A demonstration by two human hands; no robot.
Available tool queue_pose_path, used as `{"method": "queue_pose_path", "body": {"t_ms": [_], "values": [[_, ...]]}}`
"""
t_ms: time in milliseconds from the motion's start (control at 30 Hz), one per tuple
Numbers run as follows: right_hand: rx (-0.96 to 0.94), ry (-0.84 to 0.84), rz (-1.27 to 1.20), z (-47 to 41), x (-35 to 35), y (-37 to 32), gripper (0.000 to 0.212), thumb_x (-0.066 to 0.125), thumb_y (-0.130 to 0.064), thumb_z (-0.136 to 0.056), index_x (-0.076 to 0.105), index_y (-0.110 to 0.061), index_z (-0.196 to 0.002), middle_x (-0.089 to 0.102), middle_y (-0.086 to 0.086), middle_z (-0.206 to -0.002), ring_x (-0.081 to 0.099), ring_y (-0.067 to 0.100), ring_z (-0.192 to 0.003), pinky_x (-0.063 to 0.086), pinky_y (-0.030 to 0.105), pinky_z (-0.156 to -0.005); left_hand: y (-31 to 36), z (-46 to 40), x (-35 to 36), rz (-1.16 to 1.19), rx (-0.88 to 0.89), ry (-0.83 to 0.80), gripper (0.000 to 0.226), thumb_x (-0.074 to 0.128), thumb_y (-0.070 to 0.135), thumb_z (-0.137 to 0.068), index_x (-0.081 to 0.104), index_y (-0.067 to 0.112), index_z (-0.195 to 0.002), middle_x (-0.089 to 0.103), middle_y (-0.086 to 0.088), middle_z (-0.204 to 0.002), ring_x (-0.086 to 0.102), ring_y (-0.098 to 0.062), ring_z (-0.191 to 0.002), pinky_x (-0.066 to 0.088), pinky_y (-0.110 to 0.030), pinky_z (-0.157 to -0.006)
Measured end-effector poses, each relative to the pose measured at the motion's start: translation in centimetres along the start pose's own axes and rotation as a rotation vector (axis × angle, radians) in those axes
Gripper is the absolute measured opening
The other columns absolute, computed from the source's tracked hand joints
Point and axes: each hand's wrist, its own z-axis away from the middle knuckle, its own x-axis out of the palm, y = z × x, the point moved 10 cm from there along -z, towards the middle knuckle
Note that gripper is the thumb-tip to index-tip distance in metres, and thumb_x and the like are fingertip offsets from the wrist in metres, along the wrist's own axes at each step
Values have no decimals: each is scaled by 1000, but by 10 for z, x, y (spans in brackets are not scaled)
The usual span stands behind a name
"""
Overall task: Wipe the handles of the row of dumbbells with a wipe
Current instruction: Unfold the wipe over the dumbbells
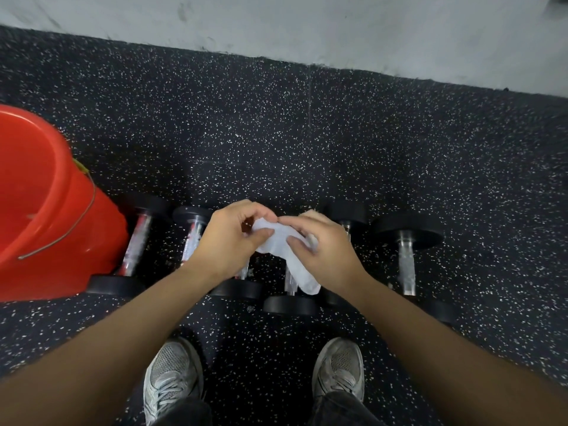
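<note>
Both hands pinch the white wipe (287,250) between thumb and fingertips: left hand (229,241) closed on its upper left corner, right hand (322,244) closed on the middle fold. Free end hangs down past the right wrist. Judged: the person is spreading or refolding the cloth to get a usable face before wiping; it touches no handle yet. Directly below, the row of dumbbells (405,262) lies side by side on the speckled floor (276,133), chrome handles pointing away from the shoes (172,379), so each bar can be reached from a single stance. Red bucket (40,210) sits just beside the leftmost dumbbell.
</note>
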Motion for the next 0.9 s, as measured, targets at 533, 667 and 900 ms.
{"method": "queue_pose_path", "body": {"t_ms": [533,667,900], "values": [[12,190,-87,-10,-23,-40,14,60,-12,-101,70,-17,-110,74,-11,-99,71,9,-95,56,25,-81,42,18,-16,46,177,24,6,76,17,-91,71,20,-93,72,11,-104,69,-15,-99,56,-30,-86],[57,98,-323,-17,-5,-59,30,60,-21,-103,64,-20,-132,72,-10,-124,66,9,-118,54,27,-97,43,23,-33,79,252,61,15,67,14,-99,77,16,-109,71,10,-119,66,-15,-115,53,-30,-96],[53,-118,-394,-37,22,-87,40,62,-13,-101,61,-24,-140,59,-11,-145,53,5,-136,47,39,-113,29,34,-65,105,259,143,30,59,-1,-100,74,12,-121,65,6,-135,58,-14,-131,43,-29,-112]]}}
